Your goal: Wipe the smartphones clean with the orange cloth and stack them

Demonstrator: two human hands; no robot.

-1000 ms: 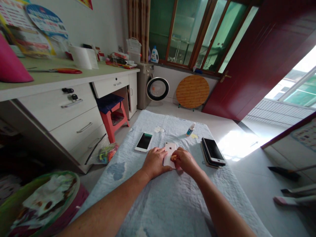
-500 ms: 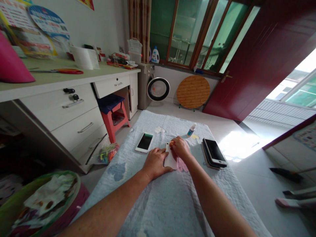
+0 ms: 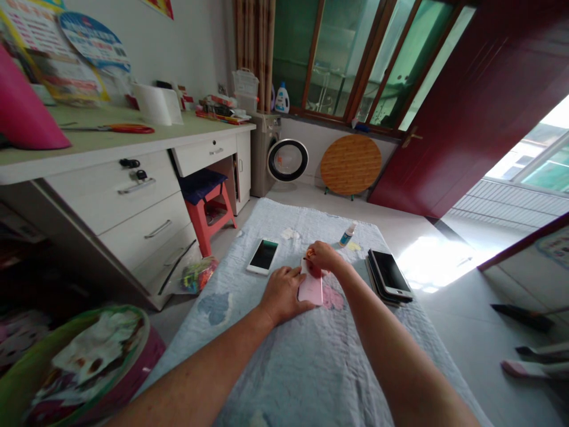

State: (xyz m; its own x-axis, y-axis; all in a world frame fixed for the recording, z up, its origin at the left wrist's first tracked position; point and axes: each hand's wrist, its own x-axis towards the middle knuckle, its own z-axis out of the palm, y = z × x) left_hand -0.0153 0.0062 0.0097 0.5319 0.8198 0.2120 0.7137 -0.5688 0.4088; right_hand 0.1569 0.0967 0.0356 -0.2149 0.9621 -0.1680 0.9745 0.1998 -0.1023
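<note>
A pale pinkish phone (image 3: 311,290) lies back side up on the cloth-covered table. My left hand (image 3: 283,292) grips it along its left edge, fingers at the upper side and thumb at the near end. My right hand (image 3: 326,258) is closed around a small orange cloth (image 3: 310,253) at the phone's far end; most of the cloth is hidden by the fingers. Left of them rests a white phone (image 3: 263,257) with its dark screen up. A small spray bottle (image 3: 347,235) stands beyond my right hand. Several stacked phones (image 3: 391,274) lie to the right.
A light blue quilted cloth (image 3: 284,367) covers the table. At left are a desk (image 3: 146,196) with drawers, a red stool (image 3: 208,213) and a waste bin (image 3: 149,350). Farther off stand a washing machine (image 3: 264,160) with its door open and a round wooden tabletop (image 3: 351,165).
My right hand has shifted slightly over the far end of the phone, its wrist turned a little. My left hand keeps its hold. The whole view has moved slightly.
</note>
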